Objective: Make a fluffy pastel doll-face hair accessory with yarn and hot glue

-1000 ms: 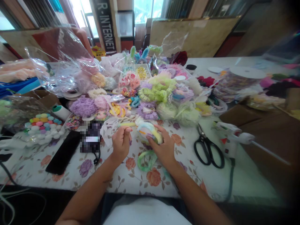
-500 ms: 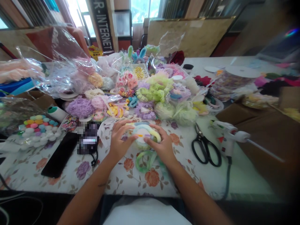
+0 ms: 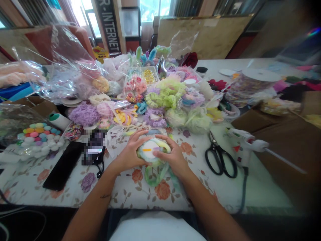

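A round white disc (image 3: pixel 147 153) with orange and purple marks on its face is ringed by thick, fuzzy pastel yarn (image 3: pixel 165 145). My left hand (image 3: pixel 128 151) curls around its left side, fingers over the far edge and thumb low at the near edge. On the right, my right hand (image 3: pixel 175 156) grips the yarn rim, its thumb pressed on the disc's face near the purple mark. Below the disc, a loose green loop of the fuzzy yarn (image 3: pixel 153 179) hangs down over the flowered tablecloth (image 3: pixel 135 197). The hands hide parts of the rim.
Black-handled scissors (image 3: pixel 220 160) and a white glue gun (image 3: pixel 242 147) with its cord lie to the right, beside a brown cardboard box (image 3: pixel 273 144). At left are a black phone (image 3: pixel 64 165) and bagged pompoms (image 3: pixel 40 139). Piled trims and yarn (image 3: pixel 165 90) fill the back.
The disc has come slightly nearer and tilted. My left thumb has left its face for the lower edge, and more pastel strands show behind my hands.
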Motion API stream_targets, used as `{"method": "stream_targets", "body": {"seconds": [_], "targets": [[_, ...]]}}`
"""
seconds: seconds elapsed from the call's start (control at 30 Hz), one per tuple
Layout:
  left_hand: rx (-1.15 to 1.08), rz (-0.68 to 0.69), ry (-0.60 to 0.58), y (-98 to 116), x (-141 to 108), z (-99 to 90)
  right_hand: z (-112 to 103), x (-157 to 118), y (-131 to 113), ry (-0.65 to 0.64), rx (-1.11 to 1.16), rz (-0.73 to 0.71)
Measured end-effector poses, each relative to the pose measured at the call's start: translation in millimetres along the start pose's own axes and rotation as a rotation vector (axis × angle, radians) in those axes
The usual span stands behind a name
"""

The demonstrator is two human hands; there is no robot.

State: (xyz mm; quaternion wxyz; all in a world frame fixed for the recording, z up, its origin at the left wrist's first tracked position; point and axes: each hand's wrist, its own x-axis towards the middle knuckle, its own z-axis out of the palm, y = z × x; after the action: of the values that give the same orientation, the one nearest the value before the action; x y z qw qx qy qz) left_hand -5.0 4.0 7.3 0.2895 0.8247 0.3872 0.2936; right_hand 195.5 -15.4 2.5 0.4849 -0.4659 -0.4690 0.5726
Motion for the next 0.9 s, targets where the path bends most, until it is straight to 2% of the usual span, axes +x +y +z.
{"method": "stream_targets", "body": {"seconds": [0.37, 0.67, 0.9], "targets": [[-0.016, -0.005, 0.056, 7.5, 0.2, 0.8, 0.6, 0.1, 1.0, -0.008, 0.043, 0.029], [0.006, -0.019, 0.115, 5.8, 0.2, 3.2, 3.0, -2.3, -0.6, -0.007, 0.144, 0.078], [0.0, -0.037, 0.124, 5.8, -0.4, 5.9, 1.4, -0.8, 1.0, -0.009, 0.099, 0.068]]}}
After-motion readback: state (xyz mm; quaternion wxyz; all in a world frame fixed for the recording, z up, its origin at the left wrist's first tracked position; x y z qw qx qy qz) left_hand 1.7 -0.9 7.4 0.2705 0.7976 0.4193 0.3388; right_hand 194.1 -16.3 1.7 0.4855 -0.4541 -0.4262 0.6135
